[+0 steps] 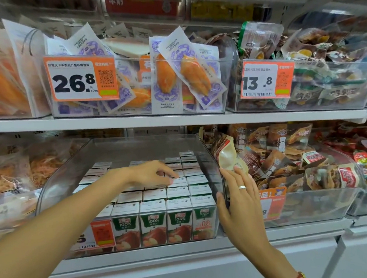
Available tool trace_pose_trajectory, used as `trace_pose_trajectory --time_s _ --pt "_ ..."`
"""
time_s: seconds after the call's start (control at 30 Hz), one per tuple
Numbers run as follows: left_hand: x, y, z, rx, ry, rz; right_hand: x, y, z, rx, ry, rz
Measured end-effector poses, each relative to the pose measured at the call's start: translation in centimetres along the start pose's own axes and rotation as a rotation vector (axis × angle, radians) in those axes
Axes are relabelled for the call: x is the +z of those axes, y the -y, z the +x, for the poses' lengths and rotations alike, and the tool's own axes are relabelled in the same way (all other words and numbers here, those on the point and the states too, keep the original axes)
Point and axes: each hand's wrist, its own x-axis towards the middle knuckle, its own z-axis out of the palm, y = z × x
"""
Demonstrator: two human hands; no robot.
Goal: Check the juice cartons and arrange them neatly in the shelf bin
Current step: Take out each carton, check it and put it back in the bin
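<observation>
Small apple juice cartons (pixel 153 225) with white tops and green-and-red fronts stand upright in rows inside a clear plastic shelf bin (pixel 52 185) on the lower shelf. My left hand (pixel 152 173) reaches into the bin from the left, fingers spread and bent down, fingertips touching the carton tops in the middle rows. It grips nothing. My right hand (pixel 237 195), with a ring on one finger, rests flat against the bin's right wall, thumb at the wall's front edge, fingers apart.
A beige snack pouch (pixel 227 155) leans over the bin's right wall just above my right hand. The neighbouring clear bin (pixel 311 208) holds brown snack packets. Bins with orange price tags (pixel 81 77) sit on the shelf above. Dried snack bags fill the left bin.
</observation>
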Motion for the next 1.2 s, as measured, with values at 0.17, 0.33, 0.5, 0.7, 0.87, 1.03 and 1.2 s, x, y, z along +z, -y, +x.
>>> trace_pose_trajectory --time_s 0.17,0.33,0.5,0.7,0.87,1.03,1.2 --pt "-0.3 0.0 1.1 -0.06 -0.122 0.164 0.1 0.0 0.0 -0.01 -0.015 0.004" --pt "-1.4 -0.8 2.1 -0.12 -0.043 0.373 0.2 0.0 -0.1 0.018 -0.011 0.012" --pt "-1.7 -1.3 2.9 -0.157 0.011 0.445 0.2 -0.1 -0.1 0.016 0.011 -0.009" --pt "-1.6 -0.5 2.7 -0.15 0.019 0.302 0.3 0.3 0.0 0.02 -0.03 -0.002" --pt "-1.0 -0.3 3.0 -0.173 0.033 0.277 0.5 0.3 -0.1 0.034 -0.028 -0.024" --pt "-1.2 0.2 2.3 -0.143 -0.048 0.103 0.5 0.2 0.1 -0.007 -0.049 -0.054" --pt "-1.1 -0.5 0.7 -0.072 -0.306 -0.191 0.0 0.1 0.2 -0.021 -0.033 -0.095"
